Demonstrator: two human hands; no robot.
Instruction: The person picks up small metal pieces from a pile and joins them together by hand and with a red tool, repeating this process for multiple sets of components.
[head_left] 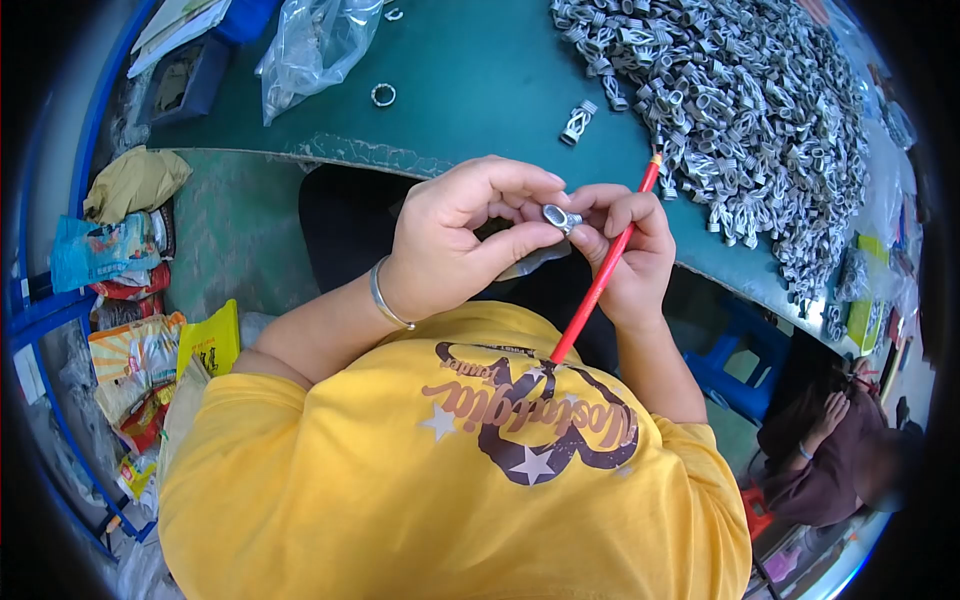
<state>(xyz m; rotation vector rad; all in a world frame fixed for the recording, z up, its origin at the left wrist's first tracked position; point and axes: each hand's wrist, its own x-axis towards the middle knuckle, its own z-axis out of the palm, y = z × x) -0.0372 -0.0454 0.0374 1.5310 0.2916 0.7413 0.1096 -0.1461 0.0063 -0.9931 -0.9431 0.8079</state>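
In front of my chest, my left hand (455,225) and my right hand (630,245) meet around a small grey metal fitting (560,217). It has an oval opening at one end, which faces up toward the left. The left thumb and fingertips close on its left side, and the right fingertips pinch its other end. Also in my right hand lies a long red pencil-like stick (597,290), slanting with its dark tip up and to the right. On the table edge side, a similar single fitting (578,122) lies apart from the pile.
A large heap of grey fittings (740,110) covers the right of the green table (460,90). A small ring (383,95) and a clear plastic bag (315,55) lie at left. Packets (100,250) fill a blue rack. A blue stool (740,360) and another person (830,450) are at right.
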